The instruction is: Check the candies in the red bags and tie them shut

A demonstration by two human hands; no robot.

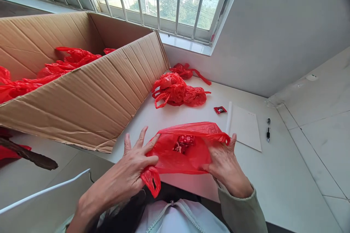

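A red plastic bag (188, 130) is spread open above the white table's front edge. Inside it lie small dark red printed packets (186, 139). My left hand (132, 164) pinches the bag's left side between thumb and forefinger, its other fingers spread. One handle loop hangs below that hand. At the other side, my right hand (225, 164) grips the rim, with part of it behind the thin plastic. A single red and black packet (220, 110) lies on the table beyond the bag.
Several knotted red bags (175, 89) sit by the wall. A large cardboard box (109, 91) with more red bags stands at left. A white board (246, 127) and a black pen (268, 134) lie at right. A white metal bar (49, 190) juts in at lower left.
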